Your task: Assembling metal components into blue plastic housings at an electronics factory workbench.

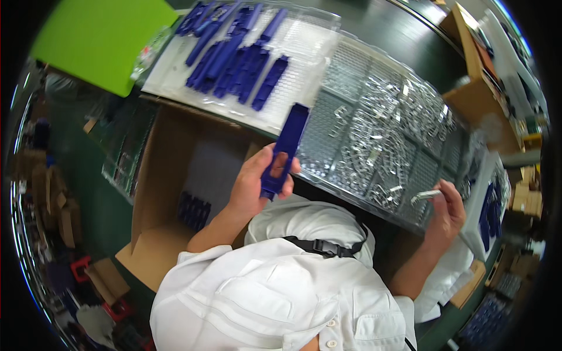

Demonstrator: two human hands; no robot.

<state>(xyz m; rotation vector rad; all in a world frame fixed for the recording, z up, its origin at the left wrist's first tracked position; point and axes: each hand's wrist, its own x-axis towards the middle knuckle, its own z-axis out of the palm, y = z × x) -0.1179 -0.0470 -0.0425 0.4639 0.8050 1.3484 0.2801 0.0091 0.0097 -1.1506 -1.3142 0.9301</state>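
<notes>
A long dark blue plastic housing with an oval opening near its lower end is gripped in my left hand, tilted with its top pointing away from me. Between the thumb and fingers of my right hand is a small shiny metal clip, held over the right front edge of a clear compartment tray. Many similar metal pieces lie heaped in that tray. Beyond my left hand, several more blue housings rest in a white tray.
Below the white tray stands an open cardboard box with blue parts inside. A bright green panel is at the far left. At the right are a wooden shelf and a white bin holding blue parts.
</notes>
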